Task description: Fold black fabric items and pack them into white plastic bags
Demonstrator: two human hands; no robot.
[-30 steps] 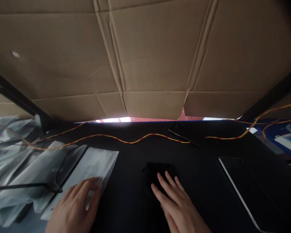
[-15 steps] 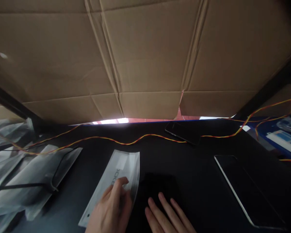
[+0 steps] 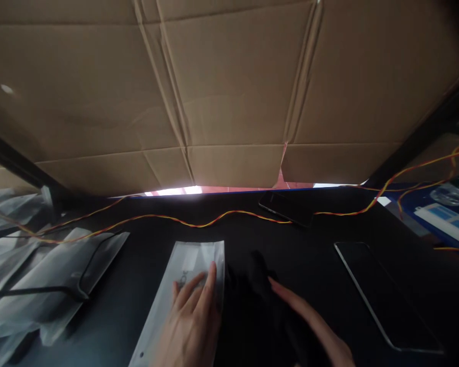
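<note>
A: Support?
B: Black tabletop [image 3: 309, 250]. Left: heap of frosted plastic bags [image 3: 53, 270], overlapping. Near centre: flat frosted sleeve [image 3: 161, 306], dark print on it.
A: Right side?
B: Pale-edged smartphone [image 3: 386, 300], dark face up, lying at a slant.
A: Far edge?
B: Second smartphone [image 3: 285, 206], close in, covering a stretch of twisted red-and-yellow wire [image 3: 199, 226]; wire snakes across the table's width.

Frosted packet [image 3: 191, 257] (lettered), flat beside a tilted black pouch [image 3: 279, 312]
</note>
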